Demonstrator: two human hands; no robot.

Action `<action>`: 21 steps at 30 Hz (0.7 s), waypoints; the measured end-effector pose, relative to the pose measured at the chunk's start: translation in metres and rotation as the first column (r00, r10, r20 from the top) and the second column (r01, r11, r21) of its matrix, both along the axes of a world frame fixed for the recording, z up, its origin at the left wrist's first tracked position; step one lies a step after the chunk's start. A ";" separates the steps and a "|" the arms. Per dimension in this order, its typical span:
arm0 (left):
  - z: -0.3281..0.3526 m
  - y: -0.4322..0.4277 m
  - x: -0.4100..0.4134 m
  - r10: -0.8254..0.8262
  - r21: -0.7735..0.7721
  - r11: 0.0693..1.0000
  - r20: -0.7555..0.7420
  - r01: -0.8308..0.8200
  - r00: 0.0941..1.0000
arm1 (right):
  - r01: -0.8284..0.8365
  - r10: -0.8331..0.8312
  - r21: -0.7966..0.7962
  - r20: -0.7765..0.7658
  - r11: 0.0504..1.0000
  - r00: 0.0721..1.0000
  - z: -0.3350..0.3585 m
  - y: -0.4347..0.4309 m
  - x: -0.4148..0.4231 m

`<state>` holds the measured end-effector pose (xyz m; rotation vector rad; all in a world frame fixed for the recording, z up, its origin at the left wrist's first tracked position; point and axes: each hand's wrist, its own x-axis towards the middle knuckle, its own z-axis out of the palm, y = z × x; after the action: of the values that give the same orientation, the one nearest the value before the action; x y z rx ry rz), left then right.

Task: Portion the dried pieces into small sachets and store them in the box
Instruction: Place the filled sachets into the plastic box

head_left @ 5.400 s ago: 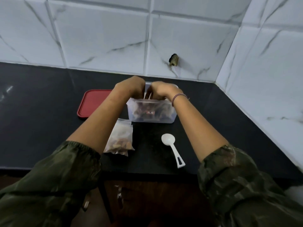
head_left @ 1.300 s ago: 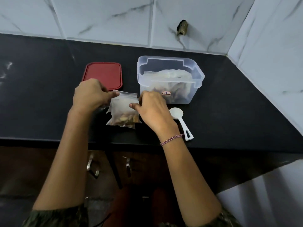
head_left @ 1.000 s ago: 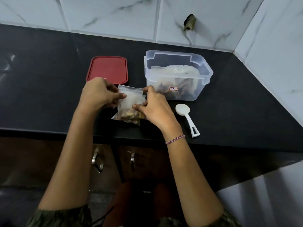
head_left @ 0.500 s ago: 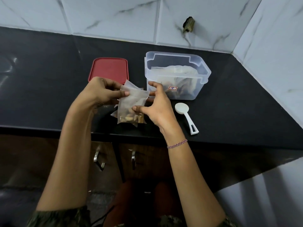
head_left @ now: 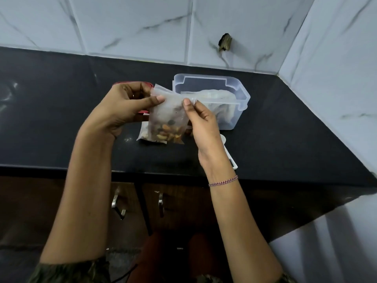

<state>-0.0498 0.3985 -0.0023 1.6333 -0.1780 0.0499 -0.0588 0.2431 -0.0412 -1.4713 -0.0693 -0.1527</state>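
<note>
Sachet (head_left: 167, 117) is up off the counter, held btw both my hands, just in front of the box. It's thin frosted plastic film: soft, crinkly, prob. a bit slick, and I'd guess it weighs next to nothing. Dried pieces (head_left: 168, 132) are brown, orange and dark bits that look hard and irregular. They sit at the bottom, so the lower part is lumpy and the top is flat and empty.

Best hold is that empty top strip at both corners: no crushing the contents, and the mouth is kept up. That's where I have it. Left hand (head_left: 122, 107) pinches the top-left corner, thumb in front, fingers curled behind. Right hand (head_left: 201, 121) pinches the top-right edge w/ thumb and forefinger. Can't tell if the mouth is sealed.

Under it a second filled bag (head_left: 143, 134) lies flat on the counter (head_left: 61, 119), a smooth black slab, towards the front edge.

Box (head_left: 243, 94) is clear rigid plastic, a rounded rectangle w/ a notched rim, toward the back right corner. Pale packets (head_left: 214, 94) are inside.

Red lid (head_left: 142, 112) peeks out behind my left hand. White plastic spoon (head_left: 232, 163) is near the front edge, partly hidden by my right wrist.
</note>
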 end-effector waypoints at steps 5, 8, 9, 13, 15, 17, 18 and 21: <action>0.026 -0.016 0.010 -0.032 0.007 0.999 0.079 0.032 0.996 | 0.015 -0.015 -0.007 0.073 1.000 0.997 0.029 -0.016 0.008; 0.045 -0.032 0.019 -0.034 -0.010 0.999 0.127 0.035 0.991 | 0.026 -0.015 -0.073 0.138 0.997 0.990 0.051 -0.030 0.021; 0.052 -0.037 0.023 -0.030 -0.018 0.999 0.144 0.033 0.989 | 0.029 -0.011 -0.119 0.150 0.993 0.989 0.059 -0.037 0.027; 0.068 -0.052 0.041 -0.005 -0.046 0.999 0.169 0.013 0.986 | -0.013 0.063 -0.356 0.130 0.934 0.989 0.080 -0.072 0.052; 0.070 -0.060 0.055 0.003 -0.074 0.997 0.159 0.009 0.987 | -0.047 0.103 -0.382 0.126 0.923 0.987 0.084 -0.084 0.065; 0.066 -0.064 0.064 0.017 -0.093 0.996 0.148 -0.003 0.989 | -0.019 0.071 -0.344 0.139 0.939 0.988 0.085 -0.088 0.077; 0.064 -0.066 0.069 0.019 -0.095 0.995 0.139 -0.006 0.990 | 0.000 0.050 -0.319 0.150 0.948 0.987 0.084 -0.089 0.085; 0.055 -0.071 0.085 0.022 -0.087 0.996 0.101 -0.013 0.995 | 0.009 0.032 -0.286 0.138 0.958 0.990 0.079 -0.092 0.104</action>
<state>0.0354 0.3277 0.0523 1.5476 -0.2368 0.1525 0.0453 0.1508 0.0378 -1.7474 -0.2232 -0.2452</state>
